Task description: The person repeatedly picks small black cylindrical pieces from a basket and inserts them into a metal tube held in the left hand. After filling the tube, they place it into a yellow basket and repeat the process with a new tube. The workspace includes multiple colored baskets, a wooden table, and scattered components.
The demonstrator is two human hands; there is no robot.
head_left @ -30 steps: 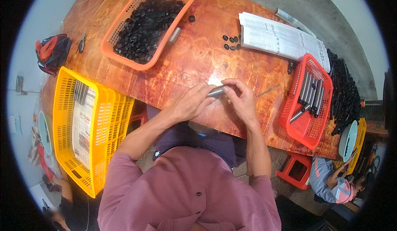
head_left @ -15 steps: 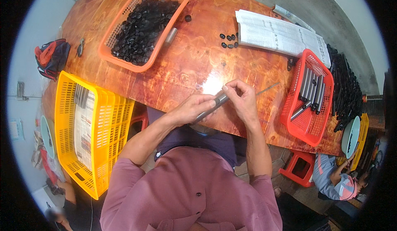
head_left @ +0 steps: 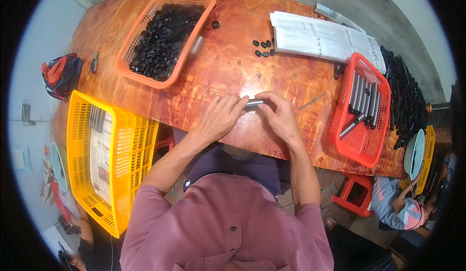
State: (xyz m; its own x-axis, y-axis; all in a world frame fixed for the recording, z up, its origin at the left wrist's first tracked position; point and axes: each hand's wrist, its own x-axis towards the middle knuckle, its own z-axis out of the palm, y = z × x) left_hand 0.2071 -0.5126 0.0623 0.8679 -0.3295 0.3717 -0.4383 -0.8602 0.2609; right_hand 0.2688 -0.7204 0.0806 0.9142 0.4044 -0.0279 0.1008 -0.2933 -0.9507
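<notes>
I judge the work at the wooden table (head_left: 230, 65) only partway along.
Yellow crates (head_left: 121, 159) flank its near-left edge; the orange basket (head_left: 145, 81) stays heaped with black caps (head_left: 162, 43), suggesting plenty left. The red basket (head_left: 359, 157) holds several tubes (head_left: 358, 94), finished or not I can't tell. Between baskets I see open tabletop. Left hand (head_left: 221, 118) and right hand (head_left: 281, 115) grip 1 metal tube (head_left: 253, 103) with curled fingers, over the front edge's middle stretch.

Tube (head_left: 253, 102) | silvery metal, part-hidden | crosswise | between left hand (head_left: 221, 117) and right hand (head_left: 278, 113)
</notes>
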